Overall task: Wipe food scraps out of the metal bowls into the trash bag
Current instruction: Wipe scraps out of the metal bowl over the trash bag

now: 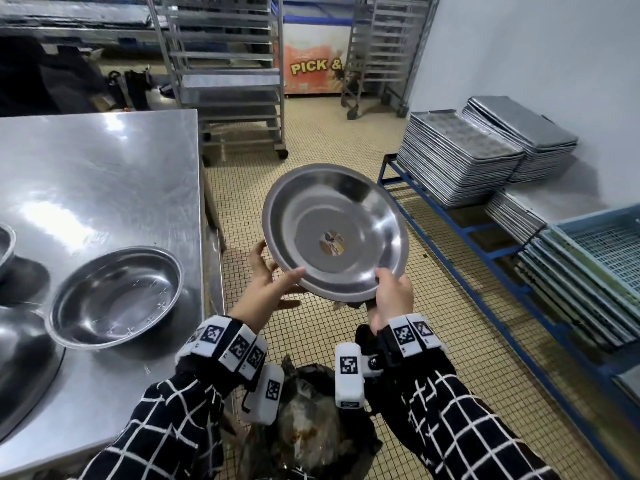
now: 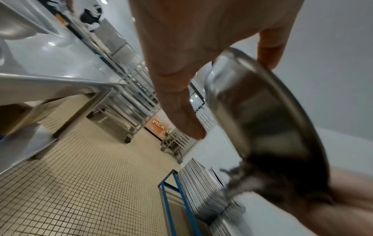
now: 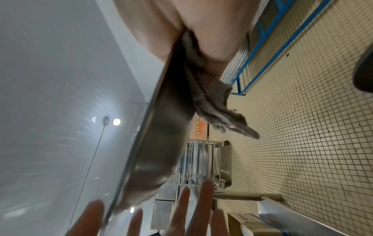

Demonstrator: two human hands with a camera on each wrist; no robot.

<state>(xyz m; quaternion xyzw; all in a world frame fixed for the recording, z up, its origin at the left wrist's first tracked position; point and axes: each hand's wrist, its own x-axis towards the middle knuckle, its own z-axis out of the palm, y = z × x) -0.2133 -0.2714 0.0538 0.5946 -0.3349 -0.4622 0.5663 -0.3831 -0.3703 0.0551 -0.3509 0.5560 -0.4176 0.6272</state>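
By table, trash bag sits on floor. Bowl held tilted above, seemingly fwd of bag mouth. L hand: thumb over rim, fingers straight, spread behind. R hand pinches rim w/ rag behind bowl. Rec.: draw bowl over bag, low rim down, sweep rag centre-to-rim.

In the head view the cloth is mostly hidden under the bowl and right hand, whose fingers are concealed behind the rim. The bowl's label cannot be read. The bag is cut off below. In the wrist views the bowl is blurred.
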